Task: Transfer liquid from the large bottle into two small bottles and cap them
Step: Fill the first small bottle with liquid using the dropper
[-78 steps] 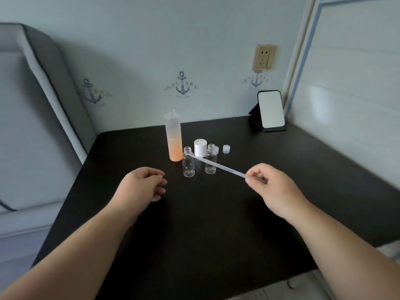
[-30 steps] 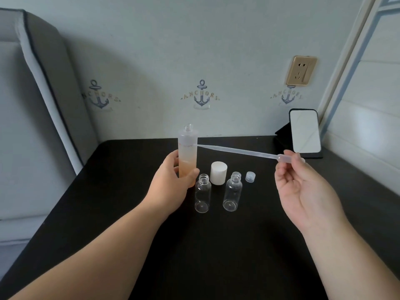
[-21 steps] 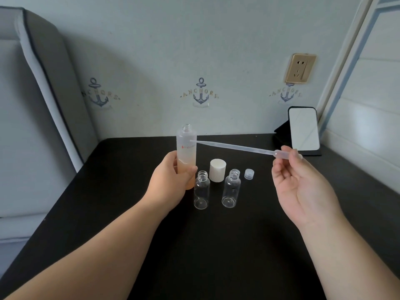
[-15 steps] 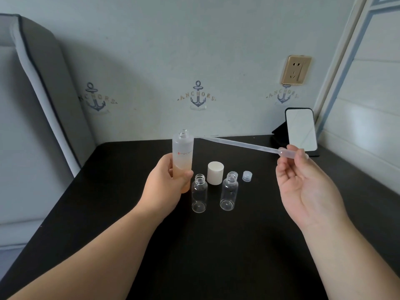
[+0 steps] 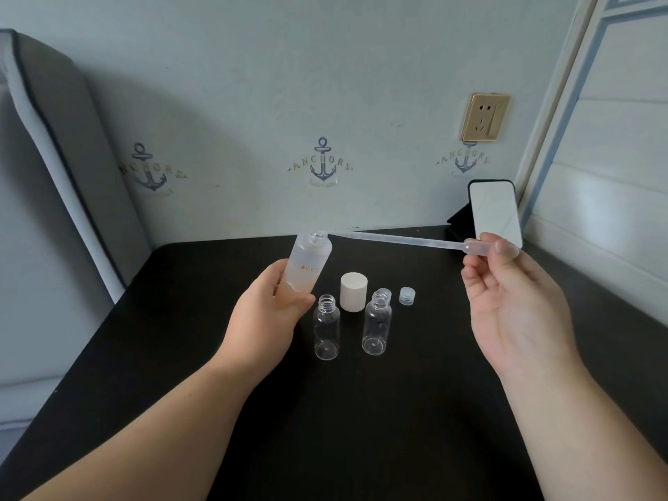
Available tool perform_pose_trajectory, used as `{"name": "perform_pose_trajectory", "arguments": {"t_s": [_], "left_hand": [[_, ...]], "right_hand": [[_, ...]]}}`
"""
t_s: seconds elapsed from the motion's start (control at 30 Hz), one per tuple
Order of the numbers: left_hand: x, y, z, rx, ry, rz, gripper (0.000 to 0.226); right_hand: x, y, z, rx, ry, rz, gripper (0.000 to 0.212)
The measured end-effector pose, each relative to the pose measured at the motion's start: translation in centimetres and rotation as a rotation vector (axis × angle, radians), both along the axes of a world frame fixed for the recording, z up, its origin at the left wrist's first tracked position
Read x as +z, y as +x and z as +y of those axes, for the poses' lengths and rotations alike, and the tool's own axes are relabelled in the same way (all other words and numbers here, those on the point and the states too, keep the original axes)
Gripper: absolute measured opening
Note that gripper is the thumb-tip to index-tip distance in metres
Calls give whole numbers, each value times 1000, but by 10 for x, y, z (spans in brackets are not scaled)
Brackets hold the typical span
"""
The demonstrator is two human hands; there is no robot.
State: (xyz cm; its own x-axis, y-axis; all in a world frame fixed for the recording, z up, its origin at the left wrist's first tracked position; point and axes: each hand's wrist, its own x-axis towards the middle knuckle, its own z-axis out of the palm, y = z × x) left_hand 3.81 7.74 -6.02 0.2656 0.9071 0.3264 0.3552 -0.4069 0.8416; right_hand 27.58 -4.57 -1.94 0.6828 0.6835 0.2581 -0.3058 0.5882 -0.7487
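My left hand [image 5: 265, 312] grips the large frosted bottle [image 5: 307, 263], uncapped, tilted to the right, with orange liquid in its lower part. My right hand [image 5: 513, 301] pinches the bulb of a clear plastic pipette [image 5: 397, 240]; its tip sits at the bottle's open mouth. Two small clear bottles stand open on the black table [image 5: 361, 410]: the left one [image 5: 326, 327] and the right one [image 5: 376, 323]. The large bottle's white cap [image 5: 353, 291] stands behind them. One small clear cap [image 5: 407, 295] lies to the right, and another [image 5: 385, 293] shows partly behind the right small bottle.
A small mirror on a black stand [image 5: 495, 211] sits at the table's back right corner, below a gold wall socket [image 5: 484, 117]. A grey padded headboard [image 5: 47, 157] rises along the left side. White wall panelling borders the right.
My left hand took the large bottle from the table, lifted it and tilted it rightward. My right hand raised the pipette, and its tip moved up to the bottle's mouth.
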Motion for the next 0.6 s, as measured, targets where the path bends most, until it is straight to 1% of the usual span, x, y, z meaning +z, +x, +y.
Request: {"name": "perform_pose_trajectory", "arguments": {"t_s": [0.07, 0.17, 0.27, 0.37, 0.47, 0.6], "left_hand": [[1, 0, 0, 3, 18, 17, 49], [2, 0, 1, 11, 59, 55, 53], [1, -1, 4, 32, 69, 79, 44], [-1, -3, 6, 38, 80, 107, 35], [-1, -3, 8, 37, 96, 134, 33], [-1, -4, 10, 46, 125, 164, 32]], "right_hand": [[1, 0, 0, -12, -5, -23, 18], [2, 2, -2, -34, -16, -59, 24], [3, 4, -3, -49, -27, -94, 30], [8, 5, -2, -68, -40, -94, 27], [15, 6, -1, -77, -56, -109, 19], [26, 6, -1, -89, -89, -139, 22]]}}
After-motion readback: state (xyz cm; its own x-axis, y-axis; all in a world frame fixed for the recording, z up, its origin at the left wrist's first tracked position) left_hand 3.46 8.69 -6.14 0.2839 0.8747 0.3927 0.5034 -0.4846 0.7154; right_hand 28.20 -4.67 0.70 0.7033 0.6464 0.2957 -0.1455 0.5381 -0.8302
